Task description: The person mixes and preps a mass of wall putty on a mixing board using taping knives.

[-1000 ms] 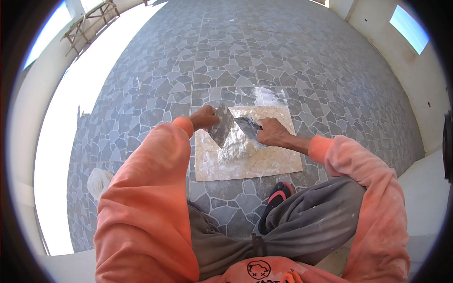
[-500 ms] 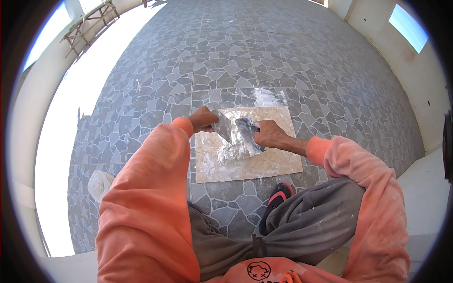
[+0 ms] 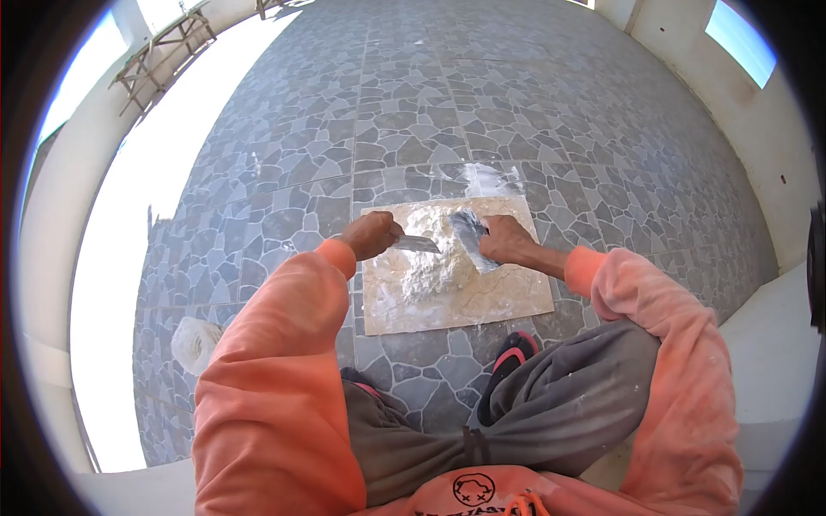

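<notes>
My left hand (image 3: 372,235) is closed around a putty knife (image 3: 418,244), its thin blade tilted nearly edge-on over the white plaster mix (image 3: 433,275). In my right hand (image 3: 509,241) is a broader putty knife (image 3: 471,238), its flat face smeared white. This second blade stands at the right side of the heap, its upper corner pointing away from me. The lumpy plaster is piled on a beige marble-patterned tile (image 3: 519,299) lying on the floor in front of my feet. Both handles are mostly hidden by my fingers.
Grey stone-patterned floor tiles (image 3: 413,103) surround the beige tile, with a white smear (image 3: 492,179) just beyond it. A whitish plastic bundle (image 3: 196,344) lies to the left. My sandalled foot (image 3: 514,354) is close to the tile's near edge. A wooden trestle (image 3: 159,60) stands far left.
The left putty knife has turned from a steep slant to nearly level and edge-on. The right one has shifted slightly right, away from the left blade.
</notes>
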Motion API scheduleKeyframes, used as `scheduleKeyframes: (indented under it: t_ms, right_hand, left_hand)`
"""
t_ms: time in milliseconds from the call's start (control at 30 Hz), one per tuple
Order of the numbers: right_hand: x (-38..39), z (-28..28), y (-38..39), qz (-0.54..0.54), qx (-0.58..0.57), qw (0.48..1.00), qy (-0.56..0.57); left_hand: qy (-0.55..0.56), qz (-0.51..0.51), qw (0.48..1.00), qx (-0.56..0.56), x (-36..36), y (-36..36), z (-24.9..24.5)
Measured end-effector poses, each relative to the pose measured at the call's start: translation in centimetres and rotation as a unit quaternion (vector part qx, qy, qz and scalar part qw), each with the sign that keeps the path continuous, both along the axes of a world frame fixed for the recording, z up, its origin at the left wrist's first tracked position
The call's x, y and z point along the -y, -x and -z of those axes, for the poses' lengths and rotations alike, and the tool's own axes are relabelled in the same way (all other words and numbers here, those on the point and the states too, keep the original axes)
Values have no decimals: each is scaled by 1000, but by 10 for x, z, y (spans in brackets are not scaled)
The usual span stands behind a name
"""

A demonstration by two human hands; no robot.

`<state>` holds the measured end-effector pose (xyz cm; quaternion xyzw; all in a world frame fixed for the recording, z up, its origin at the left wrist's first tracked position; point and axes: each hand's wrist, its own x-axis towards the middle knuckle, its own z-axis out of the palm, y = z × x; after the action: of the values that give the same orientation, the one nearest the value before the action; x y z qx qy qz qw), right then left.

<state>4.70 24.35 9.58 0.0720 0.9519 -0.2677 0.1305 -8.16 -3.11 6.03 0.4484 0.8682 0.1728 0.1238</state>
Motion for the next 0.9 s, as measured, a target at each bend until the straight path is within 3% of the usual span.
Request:
scheduleKeyframes:
  t_ms: [267,400,500,700,900]
  right_hand:
    - [9,22,-2,-134,-112,984,-30]
    - [17,30,-7,-194,-162,967,-31]
    - [23,32,-8,-220,-117,968,-43]
    - [21,37,3,-208,-103,972,-30]
    - [9,43,10,-143,-36,985,-92]
  left_hand:
    - [-31,143,970,-195,9,-14,-6]
    - [-45,159,962,-218,13,-13,-12]
    - [-53,163,961,-218,12,-15,-17]
    - [-87,168,958,-215,4,-23,-31]
    - [-83,164,964,-193,-1,-22,-35]
